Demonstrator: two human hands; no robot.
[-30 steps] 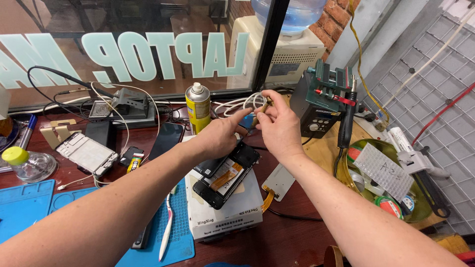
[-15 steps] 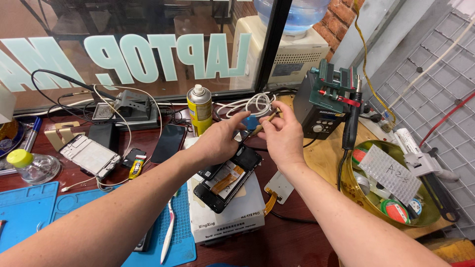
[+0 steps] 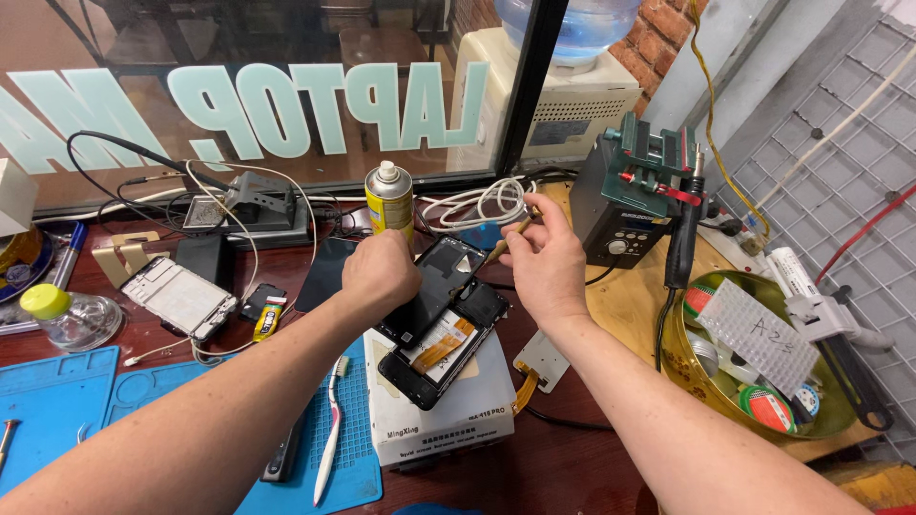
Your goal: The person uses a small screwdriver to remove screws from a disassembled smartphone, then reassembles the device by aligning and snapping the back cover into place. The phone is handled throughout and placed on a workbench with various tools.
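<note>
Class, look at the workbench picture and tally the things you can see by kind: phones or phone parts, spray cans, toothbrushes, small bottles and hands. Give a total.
Phones or phone parts: 3 (opened phone, lifted screen, white phone frame)
Spray cans: 1 (yellow can)
Toothbrushes: 1
Small bottles: 1 (yellow-capped)
Hands: 2 (left hand, right hand)
Total: 8

Bare bench (image 3: pixel 572 458) is left toward front edge; back edge is blocked by spray can (image 3: pixel 389 198), cables (image 3: pixel 472 202), station (image 3: pixel 625 215).
</note>
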